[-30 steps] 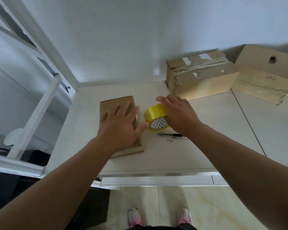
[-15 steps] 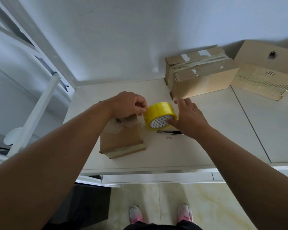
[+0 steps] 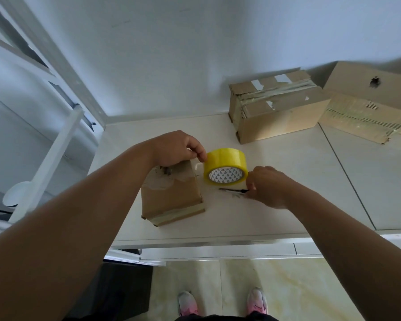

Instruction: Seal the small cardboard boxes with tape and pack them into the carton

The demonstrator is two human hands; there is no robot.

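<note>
A small brown cardboard box (image 3: 171,195) lies on the white table (image 3: 287,181), with torn label remains on top and tape along its near edge. My left hand (image 3: 178,148) rests curled on the box's far end and pinches the free end of tape beside the yellow tape roll (image 3: 226,164). The roll stands on edge just right of the box. My right hand (image 3: 267,186) is right of the roll, and its curled fingers pinch the handle end of a thin black cutter (image 3: 232,189) lying on the table.
A taped brown box (image 3: 276,110) stands at the back against the wall. A larger worn carton (image 3: 366,105) lies to its right. A white frame (image 3: 46,156) rises at the left. The table's front edge is near my feet.
My right hand has left the tape roll and dropped to the black cutter in front of it. My left hand stays curled at the box's far end, by the roll.
</note>
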